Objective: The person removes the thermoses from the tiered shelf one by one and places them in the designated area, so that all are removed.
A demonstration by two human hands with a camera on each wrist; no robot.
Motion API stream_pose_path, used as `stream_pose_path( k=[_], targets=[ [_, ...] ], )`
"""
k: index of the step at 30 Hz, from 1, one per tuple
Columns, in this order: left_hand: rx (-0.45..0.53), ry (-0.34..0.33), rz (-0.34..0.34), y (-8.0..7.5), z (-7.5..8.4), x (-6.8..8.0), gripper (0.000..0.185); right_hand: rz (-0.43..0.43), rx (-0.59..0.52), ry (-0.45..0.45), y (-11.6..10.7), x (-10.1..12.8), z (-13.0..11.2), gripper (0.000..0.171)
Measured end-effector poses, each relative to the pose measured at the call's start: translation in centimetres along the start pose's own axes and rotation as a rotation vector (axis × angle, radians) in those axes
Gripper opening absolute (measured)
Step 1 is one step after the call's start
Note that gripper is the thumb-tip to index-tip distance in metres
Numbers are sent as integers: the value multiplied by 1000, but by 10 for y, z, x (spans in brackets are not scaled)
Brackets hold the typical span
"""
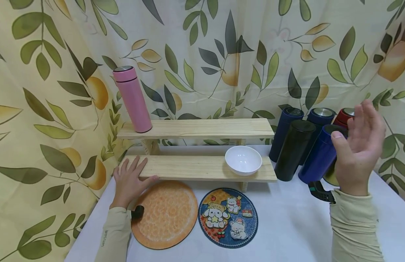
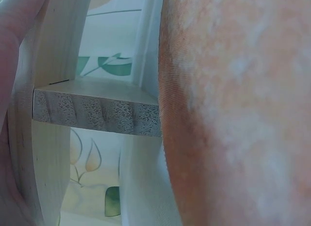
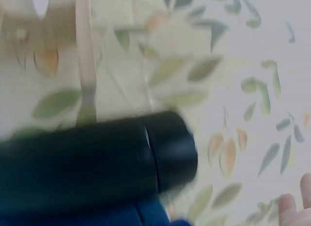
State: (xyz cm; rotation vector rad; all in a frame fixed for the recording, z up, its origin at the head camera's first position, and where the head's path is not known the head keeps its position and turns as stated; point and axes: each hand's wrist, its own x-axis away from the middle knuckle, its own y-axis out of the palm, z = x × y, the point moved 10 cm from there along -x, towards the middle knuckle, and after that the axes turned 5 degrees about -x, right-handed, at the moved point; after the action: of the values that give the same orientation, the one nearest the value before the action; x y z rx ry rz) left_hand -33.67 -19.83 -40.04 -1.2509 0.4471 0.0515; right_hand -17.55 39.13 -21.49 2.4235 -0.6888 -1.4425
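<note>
My left hand (image 1: 129, 182) rests on the left end of the lower board of a two-step wooden shelf (image 1: 189, 168), its fingers spread over the top and the thumb along the front edge. Close up, the left wrist view has the shelf's wooden support (image 2: 97, 109). Raised at the right, my right hand (image 1: 363, 153) holds nothing, fingers extended and thumb apart. It overlaps a group of flasks: a blue flask (image 1: 320, 156), a black flask (image 1: 294, 151), a red flask (image 1: 344, 117) and others behind. The black flask (image 3: 97, 163) is blurred in the right wrist view.
A pink flask (image 1: 133, 100) stands at the left of the upper board. On the lower board's right sits a white bowl (image 1: 243, 160). Two round mats lie in front: an orange-brown mat (image 1: 164, 218) and a cartoon-patterned mat (image 1: 228, 218). A leaf-print curtain (image 1: 196, 65) hangs behind.
</note>
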Motion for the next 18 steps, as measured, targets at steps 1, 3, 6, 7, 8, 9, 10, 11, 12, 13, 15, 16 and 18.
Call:
stream_pose_path(
  k=[1,3,6,7,8,9,10,11,12,13,15,16,18],
  targets=[
    [-2,-1,0,0,0,0,97,-26,-9,4,7,2,2,70],
    [-2,-3,-1,1,-1,0,97,-76,-26,15,21,7,6,69],
    [-3,-4,-1,1,-1,-1,97,-142,-44,40,40,15,11,69],
    [-3,-4,-2,1,-1,-1,97,-159,-58,57,46,18,13,69],
    [-2,-3,-2,1,-1,-1,97,-176,-62,76,51,22,15,69],
    [-3,-3,-2,1,0,-1,96,-189,-75,97,57,25,17,69],
    [-2,-3,-1,1,0,-1,96,-201,-98,119,62,28,19,69],
    [-1,-4,1,0,0,-1,96,-212,-118,145,67,31,22,69],
    [-3,-4,2,0,0,0,96,-222,-141,172,72,35,24,69],
    [-3,-4,3,0,0,0,96,-235,-161,195,77,38,27,69],
    [-7,-1,10,-2,0,0,96,-265,-181,236,87,45,31,70],
    [-9,-1,12,-2,0,0,96,-283,-182,255,91,48,33,70],
    [-11,1,16,-3,0,0,95,-321,-183,287,101,54,37,70]
  ],
)
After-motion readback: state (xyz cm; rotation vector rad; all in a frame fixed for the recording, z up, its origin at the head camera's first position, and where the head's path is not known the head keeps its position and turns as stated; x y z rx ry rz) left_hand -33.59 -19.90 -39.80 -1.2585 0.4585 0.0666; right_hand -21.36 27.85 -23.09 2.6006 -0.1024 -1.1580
